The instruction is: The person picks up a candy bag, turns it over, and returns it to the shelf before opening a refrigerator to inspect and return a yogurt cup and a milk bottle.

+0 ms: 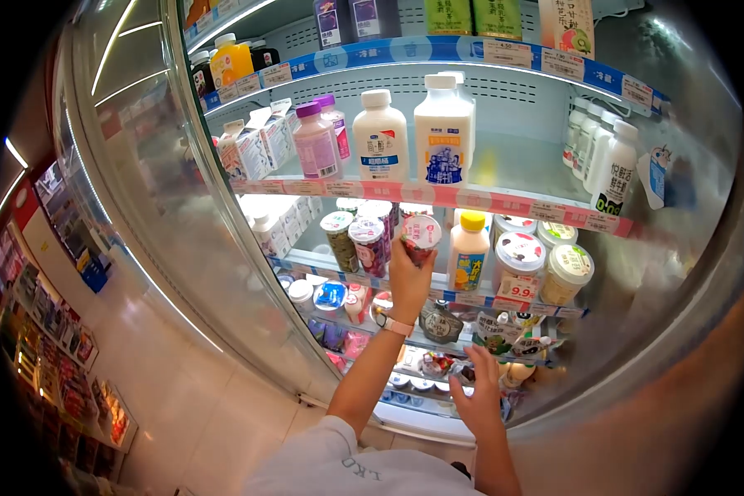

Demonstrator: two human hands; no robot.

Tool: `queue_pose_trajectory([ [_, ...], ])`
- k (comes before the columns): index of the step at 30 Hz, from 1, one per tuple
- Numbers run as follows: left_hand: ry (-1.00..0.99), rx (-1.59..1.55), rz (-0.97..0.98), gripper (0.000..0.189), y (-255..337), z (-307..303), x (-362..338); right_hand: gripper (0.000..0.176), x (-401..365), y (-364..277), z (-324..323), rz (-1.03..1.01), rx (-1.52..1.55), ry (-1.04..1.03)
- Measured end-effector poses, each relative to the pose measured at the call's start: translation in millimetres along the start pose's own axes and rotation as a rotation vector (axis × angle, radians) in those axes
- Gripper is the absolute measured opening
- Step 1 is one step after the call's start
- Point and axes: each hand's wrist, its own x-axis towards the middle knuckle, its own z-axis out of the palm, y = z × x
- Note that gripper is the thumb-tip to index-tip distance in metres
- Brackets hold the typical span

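Note:
My left hand, with a watch at its wrist, is wrapped round a small cup with a pink and white lid, at the third shelf of the fridge. Purple cups stand just left of it, and a yellow-capped bottle stands to its right. Lower and to the right, my right hand is open in front of the bottom shelves, its fingers apart and nothing in them.
White tubs stand right of the yellow-capped bottle. Large milk bottles line the shelf above. The glass door and its frame rise on the left. Store racks stand beyond the floor at far left.

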Motion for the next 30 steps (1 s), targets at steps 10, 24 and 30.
queue_pose_trajectory([
  [10, -0.157, 0.195, -0.164, 0.067, -24.9, -2.8, 10.1, 0.042, 15.0, 21.5, 28.4, 0.067, 0.044, -0.068],
  [24, 0.321, 0.205, 0.033, 0.057, -56.4, -36.6, -24.4, 0.039, 45.9, 41.2, 71.5, 0.110, 0.031, -0.153],
  [30, 0.347, 0.407, -0.094, 0.068, -66.0, -31.8, -2.7, 0.041, 52.1, 49.2, 84.1, 0.139, 0.017, -0.213],
])
